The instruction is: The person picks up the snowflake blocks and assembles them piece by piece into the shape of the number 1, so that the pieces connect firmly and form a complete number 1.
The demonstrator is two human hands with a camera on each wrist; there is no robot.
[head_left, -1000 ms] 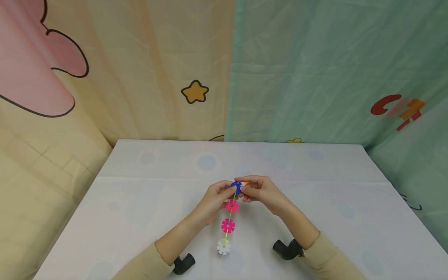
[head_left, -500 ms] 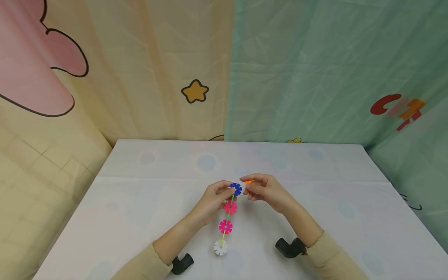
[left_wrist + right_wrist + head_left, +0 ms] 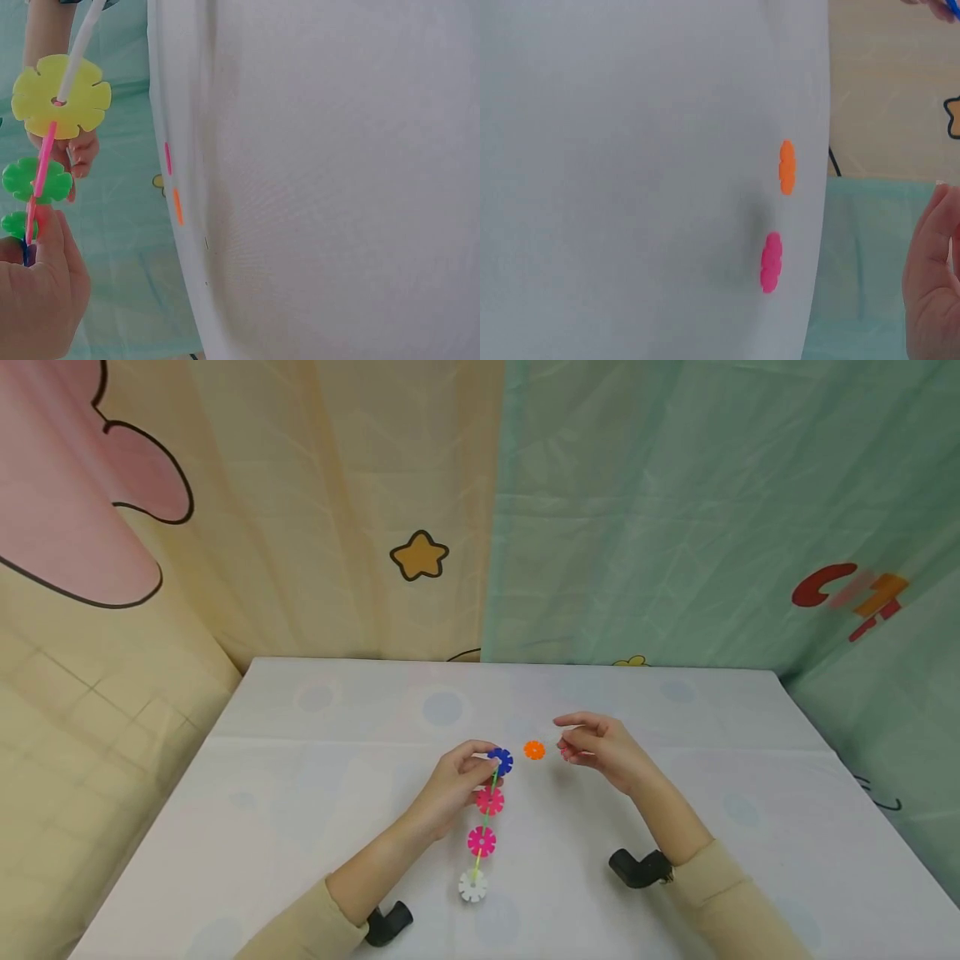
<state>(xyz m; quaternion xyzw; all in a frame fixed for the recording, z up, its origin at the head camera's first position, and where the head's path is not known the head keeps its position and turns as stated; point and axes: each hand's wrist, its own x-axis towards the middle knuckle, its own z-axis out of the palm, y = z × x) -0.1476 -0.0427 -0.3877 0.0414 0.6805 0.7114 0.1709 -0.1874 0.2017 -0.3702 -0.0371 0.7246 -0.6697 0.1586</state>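
Observation:
My left hand [image 3: 453,785] pinches the blue snowflake disc [image 3: 502,762] at the far end of a chain of notched plastic discs. Pink discs [image 3: 482,842] and a white disc [image 3: 472,887] hang along it toward me, joined by others seen edge-on. In the left wrist view the chain shows a yellow disc [image 3: 82,94] and green discs [image 3: 37,180] face-on. My right hand [image 3: 603,750] hovers over the table, fingers loosely bent, with nothing visible in them. Below its fingertips lies a loose pink disc [image 3: 771,262], beside an orange disc [image 3: 787,167].
A pale spotted cloth covers the table [image 3: 675,793]. Behind it hang a beige curtain [image 3: 337,510] and a green curtain [image 3: 637,510]. Black curved pieces [image 3: 640,868] are attached at both wrists.
My right hand has moved away from the blue disc, to the right, uncovering the orange disc and part of the loose pink one. The left hand keeps its pinch and shifts slightly left.

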